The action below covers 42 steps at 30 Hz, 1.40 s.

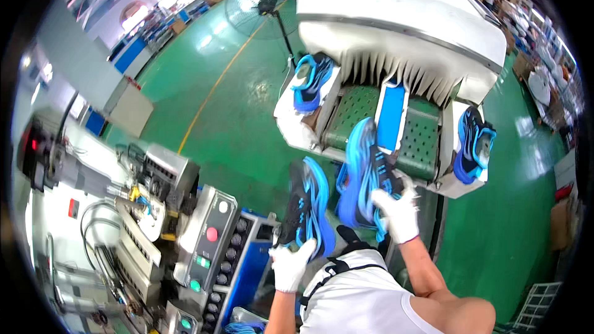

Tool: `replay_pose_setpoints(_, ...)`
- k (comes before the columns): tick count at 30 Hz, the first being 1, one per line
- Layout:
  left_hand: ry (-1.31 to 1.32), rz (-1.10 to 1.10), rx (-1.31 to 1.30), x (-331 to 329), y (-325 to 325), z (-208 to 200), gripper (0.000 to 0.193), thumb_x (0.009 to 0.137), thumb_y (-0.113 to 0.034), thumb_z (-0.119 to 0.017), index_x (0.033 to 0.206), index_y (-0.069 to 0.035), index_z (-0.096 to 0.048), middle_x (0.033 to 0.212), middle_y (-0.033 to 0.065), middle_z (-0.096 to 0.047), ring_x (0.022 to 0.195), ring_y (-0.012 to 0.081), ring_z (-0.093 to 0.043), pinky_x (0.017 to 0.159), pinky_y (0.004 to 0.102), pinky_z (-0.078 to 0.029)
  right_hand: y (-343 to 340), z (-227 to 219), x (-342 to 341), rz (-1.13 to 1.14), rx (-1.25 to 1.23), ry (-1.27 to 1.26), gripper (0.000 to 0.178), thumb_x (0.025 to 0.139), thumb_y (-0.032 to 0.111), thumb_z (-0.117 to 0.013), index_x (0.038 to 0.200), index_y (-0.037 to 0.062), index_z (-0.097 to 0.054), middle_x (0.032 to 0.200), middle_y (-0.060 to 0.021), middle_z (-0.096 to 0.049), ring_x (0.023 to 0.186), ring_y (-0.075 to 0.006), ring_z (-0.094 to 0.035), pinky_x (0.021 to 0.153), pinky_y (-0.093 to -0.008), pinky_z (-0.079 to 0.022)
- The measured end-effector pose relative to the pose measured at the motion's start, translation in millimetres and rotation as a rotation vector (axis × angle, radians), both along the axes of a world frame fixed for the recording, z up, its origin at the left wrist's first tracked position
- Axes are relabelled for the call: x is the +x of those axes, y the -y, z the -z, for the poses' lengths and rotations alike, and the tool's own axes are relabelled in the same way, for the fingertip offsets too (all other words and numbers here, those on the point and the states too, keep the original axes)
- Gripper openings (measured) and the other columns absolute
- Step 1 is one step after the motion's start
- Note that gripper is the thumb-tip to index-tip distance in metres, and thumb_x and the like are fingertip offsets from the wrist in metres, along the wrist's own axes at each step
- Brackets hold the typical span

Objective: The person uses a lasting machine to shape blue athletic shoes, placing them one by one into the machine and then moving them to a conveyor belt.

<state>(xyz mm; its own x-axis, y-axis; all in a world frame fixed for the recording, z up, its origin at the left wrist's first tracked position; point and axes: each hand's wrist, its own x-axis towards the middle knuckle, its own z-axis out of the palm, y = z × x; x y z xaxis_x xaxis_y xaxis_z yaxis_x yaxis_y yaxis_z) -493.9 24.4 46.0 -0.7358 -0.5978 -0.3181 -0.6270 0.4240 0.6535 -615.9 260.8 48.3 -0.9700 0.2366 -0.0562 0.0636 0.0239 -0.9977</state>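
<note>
Both of my hands wear white gloves. My left hand [293, 266] is closed round the heel end of a black and blue sports shoe [317, 201], its toe pointing away from me. In my right hand [399, 211] is a second such shoe [359, 167], gripped near the heel and tilted so its blue sole side faces left. Beyond it stands a white machine [402, 31] with hanging flaps over two green perforated belts [354, 114]. One shoe [311, 81] rests on the machine's left ledge, another shoe [474, 145] on its right ledge.
To my left is a machine with a control panel [207, 241] of coloured buttons and dials, beside metal clamps and hoses. A standing fan [267, 6] is behind the left ledge. Green floor [235, 105] with a yellow line runs between the machines. Boxes and goods line the right.
</note>
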Motion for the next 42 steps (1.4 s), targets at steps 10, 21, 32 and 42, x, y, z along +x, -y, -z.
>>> replay_pose_setpoints(10, -0.673, 0.536, -0.278, -447.7, -121.1, 28.0, 0.081, 0.083, -0.035, -0.076, 0.149, -0.001, -0.042, 0.137, 0.0289, -0.059, 0.124, 0.0443, -0.060, 0.106, 0.0463, -0.046, -145.2, 27.0, -268.8, 0.489, 0.735, -0.078, 0.079, 0.076, 0.029, -0.079, 0.142, -0.0030, -0.048, 0.131, -0.0288, -0.063, 0.123, -0.0422, -0.061, 0.105, -0.0425, -0.047)
replay_pose_setpoints(21, -0.874, 0.501, 0.010, -268.0, -40.8, 72.1, 0.054, 0.092, -0.045, -0.063, 0.123, -0.002, -0.063, 0.120, 0.0246, -0.068, 0.112, 0.0401, -0.066, 0.097, 0.0462, -0.051, 18.4, 5.6, -245.2, -0.153, 0.356, -0.485, 0.054, 0.095, 0.026, -0.067, 0.137, -0.0044, -0.054, 0.129, -0.0212, -0.064, 0.115, -0.0312, -0.066, 0.095, -0.0386, -0.055)
replay_pose_setpoints(32, 0.793, -2.153, -0.399, 651.2, -226.2, 158.0, 0.047, 0.095, -0.049, -0.056, 0.111, -0.006, -0.066, 0.122, 0.0201, -0.068, 0.114, 0.0419, -0.064, 0.098, 0.0522, -0.049, 248.7, 196.3, 74.4, -1.950, 0.327, 0.359, 0.052, 0.098, 0.010, -0.066, 0.145, -0.0032, -0.047, 0.141, -0.0224, -0.056, 0.119, -0.0295, -0.063, 0.100, -0.0422, -0.056)
replay_pose_setpoints(42, 0.520, -2.079, -0.287, 636.9, -383.1, 258.2, 0.049, 0.091, -0.043, -0.069, 0.128, -0.012, -0.062, 0.126, 0.0222, -0.064, 0.117, 0.0419, -0.062, 0.096, 0.0477, -0.050, 288.6, 159.0, 200.0, -1.980, 1.749, -0.213, 0.060, 0.085, 0.034, -0.071, 0.136, 0.0052, -0.060, 0.124, -0.0189, -0.068, 0.105, -0.0315, -0.069, 0.086, -0.0427, -0.058)
